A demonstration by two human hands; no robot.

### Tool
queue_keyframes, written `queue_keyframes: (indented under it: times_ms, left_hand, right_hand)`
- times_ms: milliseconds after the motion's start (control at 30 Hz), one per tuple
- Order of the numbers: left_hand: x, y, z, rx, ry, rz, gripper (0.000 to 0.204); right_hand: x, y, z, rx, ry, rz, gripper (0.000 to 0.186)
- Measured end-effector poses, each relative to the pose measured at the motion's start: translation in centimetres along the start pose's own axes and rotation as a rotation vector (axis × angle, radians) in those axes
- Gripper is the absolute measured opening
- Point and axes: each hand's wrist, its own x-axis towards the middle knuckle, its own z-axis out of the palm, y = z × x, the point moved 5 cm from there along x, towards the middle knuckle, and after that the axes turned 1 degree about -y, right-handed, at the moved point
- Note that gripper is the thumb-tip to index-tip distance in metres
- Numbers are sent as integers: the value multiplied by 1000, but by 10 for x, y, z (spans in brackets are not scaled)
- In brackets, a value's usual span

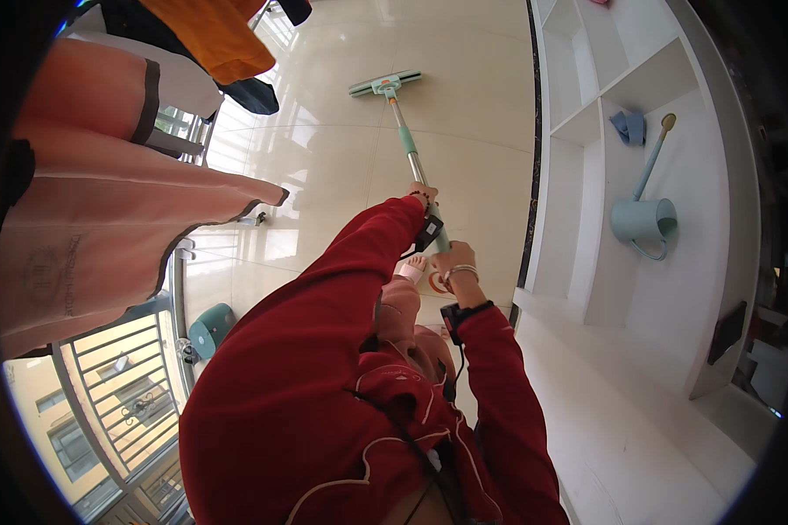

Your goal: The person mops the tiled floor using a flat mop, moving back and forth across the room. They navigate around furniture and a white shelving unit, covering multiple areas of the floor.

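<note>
hung clothes (pixel 105 219): pink garment and orange cloth on rack, far left
mop (pixel 385 85): green flat head on pale tiled floor (pixel 324 166), handle slanting back to person
left hand (pixel 425 194): wrapped round mop handle, upper grip
right hand (pixel 453 261): closed on handle, lower grip
watering can (pixel 643 219): teal, in white shelf (pixel 587 122), right

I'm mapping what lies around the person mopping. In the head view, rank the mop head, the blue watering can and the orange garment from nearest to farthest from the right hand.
1. Blue watering can, in the white shelf to the right of the right hand.
2. Mop head, on the tiled floor ahead, at the pole's far end.
3. Orange garment, hanging at upper left.
</note>
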Motion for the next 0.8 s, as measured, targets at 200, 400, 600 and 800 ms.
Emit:
queue_keyframes:
  times_ms: [200,400,600,800]
  left_hand:
    - [4,-91,-9,578,-85,128,16]
    - [-115,-287,157,1209,-511,418,14]
    - [-316,-462,273,604,-988,62,18]
    - [-296,-469,274,-236,-691,-477,18]
  right_hand:
    - [-52,37,58,-53,-34,-101,32]
    - [-218,225,3,-100,-152,51,37]
    - [-426,311,-83,-254,-152,296,50]
    - [-449,323,-89,-581,311,576,36]
